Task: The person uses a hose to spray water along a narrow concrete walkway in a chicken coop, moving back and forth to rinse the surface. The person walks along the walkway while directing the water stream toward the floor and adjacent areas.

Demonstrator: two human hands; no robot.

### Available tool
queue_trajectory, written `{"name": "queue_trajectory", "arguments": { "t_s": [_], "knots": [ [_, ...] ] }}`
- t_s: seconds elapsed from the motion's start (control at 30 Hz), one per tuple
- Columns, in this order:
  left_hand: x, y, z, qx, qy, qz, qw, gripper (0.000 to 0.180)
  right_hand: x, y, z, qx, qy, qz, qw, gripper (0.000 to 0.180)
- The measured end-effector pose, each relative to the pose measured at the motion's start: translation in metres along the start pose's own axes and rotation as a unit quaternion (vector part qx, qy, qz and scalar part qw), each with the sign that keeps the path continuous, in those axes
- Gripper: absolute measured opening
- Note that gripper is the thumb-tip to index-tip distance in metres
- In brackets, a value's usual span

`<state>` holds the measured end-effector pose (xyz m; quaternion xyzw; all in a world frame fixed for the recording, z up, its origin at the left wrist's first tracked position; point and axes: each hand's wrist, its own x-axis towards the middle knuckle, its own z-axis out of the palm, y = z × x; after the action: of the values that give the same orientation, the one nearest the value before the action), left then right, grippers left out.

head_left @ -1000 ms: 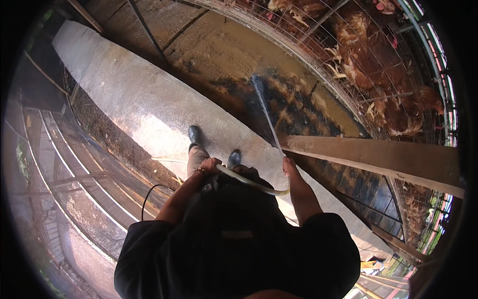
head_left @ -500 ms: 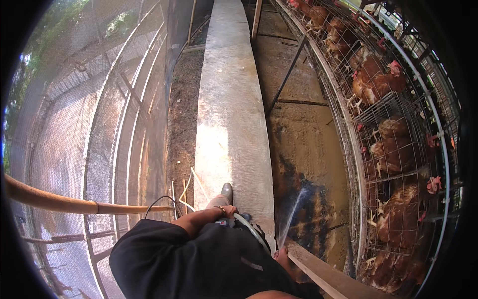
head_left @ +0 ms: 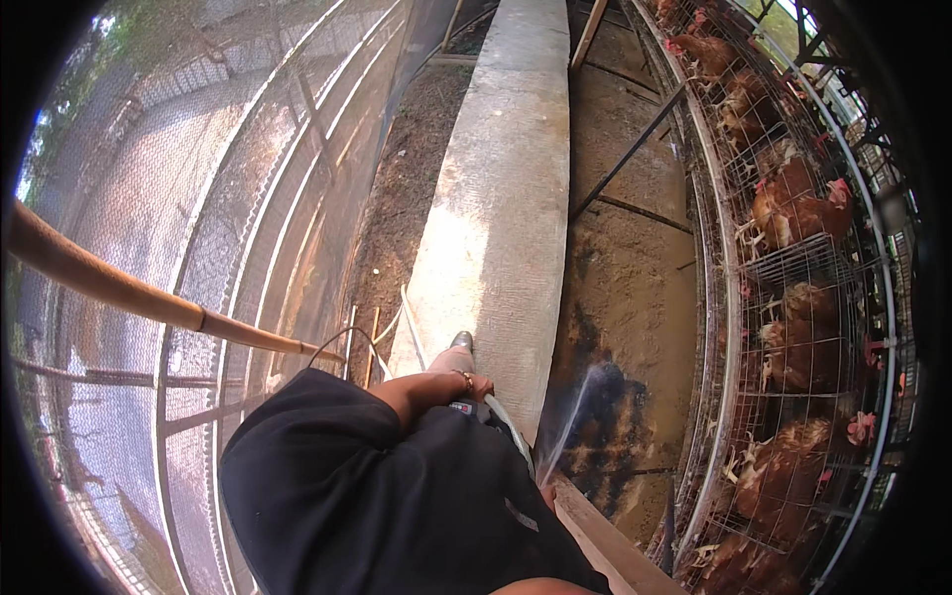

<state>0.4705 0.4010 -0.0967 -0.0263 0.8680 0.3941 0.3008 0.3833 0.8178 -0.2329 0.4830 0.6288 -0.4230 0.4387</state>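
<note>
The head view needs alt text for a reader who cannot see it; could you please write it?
First-person view: the left hand grips a pale hose as a water jet sprays from the partly hidden right hand onto dark, wet ground beside a concrete walkway. Wire-caged brown hens line the right side; mesh netting lines the left.

Your black shirt (head_left: pixel 397 486) hides most of your right hand (head_left: pixel 547 494), leaving its fingers and the tip of the hose (head_left: pixel 512 426) indistinct. Ahead of those fingers, the water jet (head_left: pixel 571 421) blurs where it lands; below them, the lower edge crops a wooden beam (head_left: pixel 607 542). Left of the fingers on your left hand (head_left: pixel 480 387), a bamboo pole (head_left: pixel 129 288) leaves frame; far right of them, wire (head_left: pixel 796 263) partly covers hens (head_left: pixel 783 476).
</note>
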Motion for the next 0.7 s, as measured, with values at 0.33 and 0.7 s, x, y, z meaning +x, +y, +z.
{"name": "queue_trajectory", "arguments": {
  "t_s": [0.33, 0.7],
  "knots": [
    [0.024, -0.018, 0.042, -0.060, 0.001, -0.008, 0.998, 0.031, 0.009, 0.008, -0.022, -0.039, 0.003, -0.013, 0.999, 0.036],
    [0.034, -0.022, 0.053, -0.042, -0.003, 0.008, 0.999, 0.039, 0.041, 0.049, -0.066, 0.002, -0.005, -0.001, 1.000, 0.034]
  ]
}}
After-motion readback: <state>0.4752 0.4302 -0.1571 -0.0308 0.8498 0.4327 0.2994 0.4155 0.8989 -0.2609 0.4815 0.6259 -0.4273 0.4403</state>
